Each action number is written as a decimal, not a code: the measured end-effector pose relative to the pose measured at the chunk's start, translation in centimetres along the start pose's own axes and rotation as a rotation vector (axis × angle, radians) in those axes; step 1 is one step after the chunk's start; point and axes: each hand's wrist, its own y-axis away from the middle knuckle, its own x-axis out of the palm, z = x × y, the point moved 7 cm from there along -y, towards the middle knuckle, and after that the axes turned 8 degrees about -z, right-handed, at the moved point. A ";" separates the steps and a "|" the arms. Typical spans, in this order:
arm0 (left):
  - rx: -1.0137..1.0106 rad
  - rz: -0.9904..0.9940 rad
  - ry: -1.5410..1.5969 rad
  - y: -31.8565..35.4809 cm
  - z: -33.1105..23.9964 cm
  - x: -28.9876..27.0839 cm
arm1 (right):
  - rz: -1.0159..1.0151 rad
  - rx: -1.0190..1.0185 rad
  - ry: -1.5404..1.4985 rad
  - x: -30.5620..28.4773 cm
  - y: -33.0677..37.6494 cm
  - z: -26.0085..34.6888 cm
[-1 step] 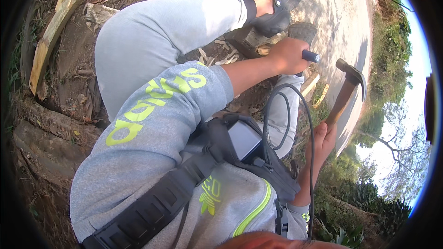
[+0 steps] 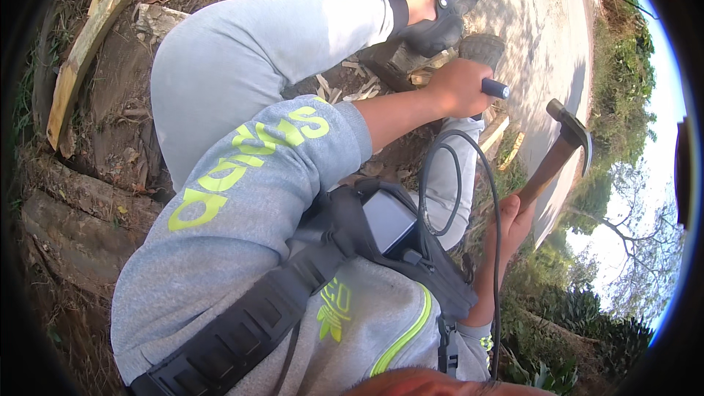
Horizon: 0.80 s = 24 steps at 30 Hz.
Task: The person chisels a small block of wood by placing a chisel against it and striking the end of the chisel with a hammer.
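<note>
My left hand [image 2: 460,88] is closed round a tool with a dark blue handle [image 2: 496,89]. The handle's rounded, paler end sticks out to the right of the fist, while the tool's working end is hidden. Lower down on the right, my right hand [image 2: 515,221] grips the wooden shaft of a claw hammer [image 2: 551,165]. Its metal head is raised to the right of the blue handle end, apart from it. A block of wood [image 2: 400,59] lies beside my dark clog, partly covered, with pale wood chips [image 2: 361,89] scattered near it.
A black bag [image 2: 396,224] with a grey-screened device is strapped across my front, and a black cable [image 2: 493,176] loops from it. A long split timber [image 2: 88,59] lies at the left. Beyond my feet runs a pale road [image 2: 535,15] edged by bushes.
The hammer's head has shifted a little to the right and slightly down, away from the blue handle end. My left hand has stayed almost in place.
</note>
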 end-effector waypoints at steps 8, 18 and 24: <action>-0.012 0.050 -0.010 0.1 0.8 0.8 | 0.078 0.008 0.264 0.9 0.2 -0.8; -0.105 0.030 -0.010 0.4 2.1 0.4 | 0.095 0.071 0.130 0.6 0.5 -2.2; 0.602 -0.138 0.105 3.1 -9.9 -2.0 | -0.026 0.206 -0.261 -0.9 1.0 -0.1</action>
